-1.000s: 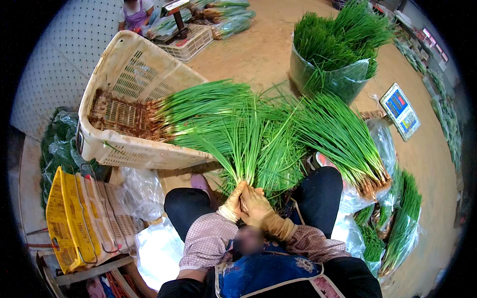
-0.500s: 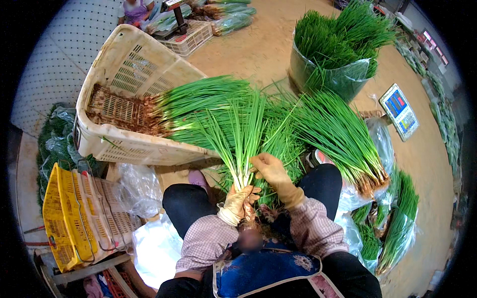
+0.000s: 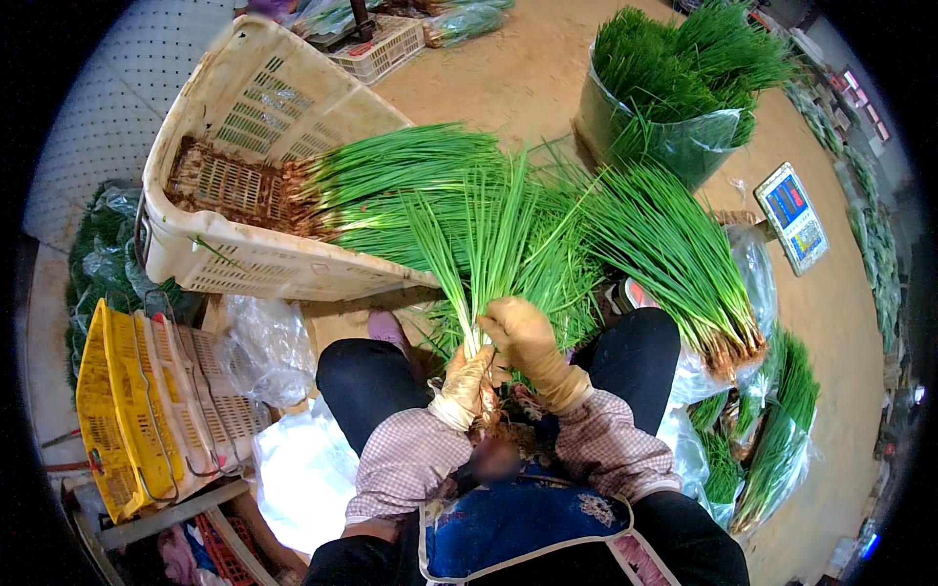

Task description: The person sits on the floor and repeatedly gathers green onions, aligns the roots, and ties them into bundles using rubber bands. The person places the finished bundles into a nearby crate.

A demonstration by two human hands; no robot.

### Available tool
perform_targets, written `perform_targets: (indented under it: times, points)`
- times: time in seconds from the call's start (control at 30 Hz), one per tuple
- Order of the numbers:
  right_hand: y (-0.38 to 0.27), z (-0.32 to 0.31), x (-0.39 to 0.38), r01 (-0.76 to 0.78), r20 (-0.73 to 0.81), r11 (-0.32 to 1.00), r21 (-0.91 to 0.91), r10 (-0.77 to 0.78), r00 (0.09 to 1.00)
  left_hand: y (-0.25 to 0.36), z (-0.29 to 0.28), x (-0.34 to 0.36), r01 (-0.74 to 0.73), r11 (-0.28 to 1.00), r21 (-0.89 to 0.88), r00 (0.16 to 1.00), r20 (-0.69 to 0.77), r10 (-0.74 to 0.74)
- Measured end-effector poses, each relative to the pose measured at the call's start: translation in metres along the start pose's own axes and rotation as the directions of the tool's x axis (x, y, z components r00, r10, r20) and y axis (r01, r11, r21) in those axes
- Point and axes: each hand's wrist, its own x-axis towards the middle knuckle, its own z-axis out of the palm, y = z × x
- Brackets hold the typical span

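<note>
Upright between my knees stands a small bunch of green onions [image 3: 473,278], white stems low and brown roots at the bottom. My left hand [image 3: 461,387], in a pale yellow glove, is closed around its lower stems. My right hand [image 3: 532,344], gloved alike, presses against the stems just above, fingers curled inward; what they pinch is hidden. Beyond the bunch lies a heap of loose green leaves [image 3: 569,278]. More green onions [image 3: 401,161] lie with their roots inside a tipped cream crate [image 3: 313,278]. Another pile of green onions [image 3: 674,259] rests at my right knee, roots toward me.
A tall clear bag of greens [image 3: 674,142] stands far right, near a scale display [image 3: 792,219]. Bagged onions [image 3: 777,439] lie at right. Yellow and cream crates [image 3: 127,420] and white plastic [image 3: 306,479] are at left. A low crate [image 3: 381,49] sits at the back.
My right hand has come down and closer to my left hand, its fingers now curled against the stems. My left hand still grips the bunch. The view has shifted slightly.
</note>
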Motion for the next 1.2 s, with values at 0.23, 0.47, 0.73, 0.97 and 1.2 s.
perform_targets:
  times: [0.23,0.47,0.73,0.97,1.2]
  points:
    - [-0.006,-0.011,-0.019,-0.524,0.267,0.505,0.686,0.495,0.827,0.013,-0.006,0.003,0.09,0.994,-0.063,0.996,0.024,-0.089]
    - [0.048,-0.024,-0.041,-0.479,0.278,0.663,0.575,0.393,0.877,0.016,-0.005,0.002,0.098,0.991,-0.089,0.989,0.117,-0.087]
    - [0.032,0.002,-0.047,-0.782,0.464,0.482,0.397,0.629,0.623,0.003,-0.026,0.006,0.05,0.999,-0.007,0.996,0.077,-0.05]
    - [0.018,-0.01,-0.013,-0.746,0.529,0.635,0.199,0.571,0.627,-0.001,-0.014,0.005,0.026,0.999,-0.02,0.997,-0.075,-0.028]
    - [0.034,0.009,-0.015,-0.771,0.492,0.635,0.047,0.657,0.571,0.001,-0.016,0.004,0.074,0.996,-0.047,0.997,-0.015,-0.075]
